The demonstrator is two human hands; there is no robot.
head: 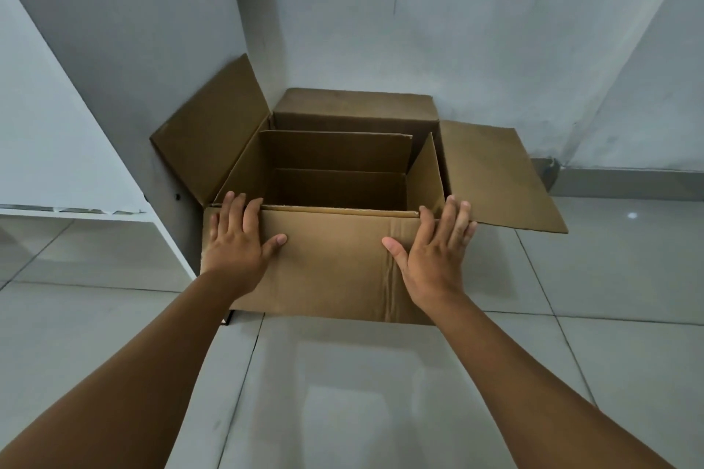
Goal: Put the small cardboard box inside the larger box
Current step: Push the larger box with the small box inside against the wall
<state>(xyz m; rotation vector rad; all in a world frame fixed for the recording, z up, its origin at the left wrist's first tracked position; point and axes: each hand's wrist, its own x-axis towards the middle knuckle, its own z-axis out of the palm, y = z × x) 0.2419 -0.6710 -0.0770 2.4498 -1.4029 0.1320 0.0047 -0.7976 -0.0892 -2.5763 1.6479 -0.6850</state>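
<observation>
Larger box (335,263): brown cardboard, sitting open-topped on the tiled floor (362,392) in a wall corner, its four flaps folded outward; the left flap is leaning against the white cabinet (45,126) at 9 o'clock, the right flap lying nearly flat toward 3 o'clock.

Small cardboard box (339,179): sitting inside the larger box, also open-topped, its far flap and right flap standing upright; it appears to be resting on the bottom, though the contact is hidden by the near wall.

Left hand (238,244): lying palm-down on the near flap of the larger box at 9 o'clock, fingers spread and extended, tips reaching over the fold at the rim, thumb pointing toward 3 o'clock; gripping nothing.

Right hand (434,251): lying flat on the same flap at 3 o'clock, fingers splayed wide, tips at the box's right corner, thumb pointing toward 9 o'clock; likewise pressing rather than grasping.
</observation>
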